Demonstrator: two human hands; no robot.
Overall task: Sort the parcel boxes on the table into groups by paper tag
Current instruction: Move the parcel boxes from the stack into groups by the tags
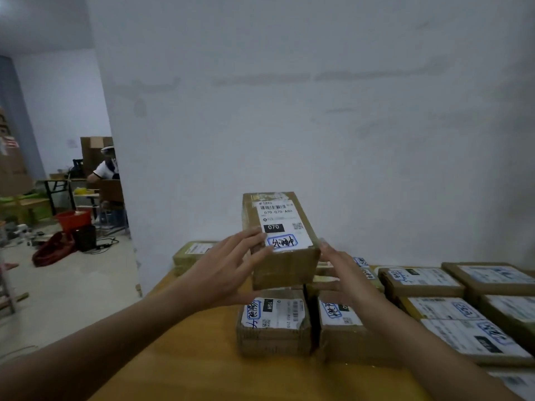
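A brown parcel box (285, 267) is up in the air above the yellow table (185, 357), tilted with its far end higher. Its white paper tag (282, 224) reads 070 and carries blue handwriting. My left hand (223, 273) grips the box's near left corner, fingertips over the top edge onto the tag and thumb underneath. My right hand (341, 273) presses flat against the right side with straight fingers. Right below the held box lie two tagged boxes, one (273, 334) marked 15H and another (344, 340) partly hidden by my right forearm.
Several flat tagged boxes (474, 340) lie packed together on the table's right side. One more box (191, 253) sits at the far left edge by the white wall. A person (105, 169) sits at a desk in the room to the left, near a red basin (73, 219).
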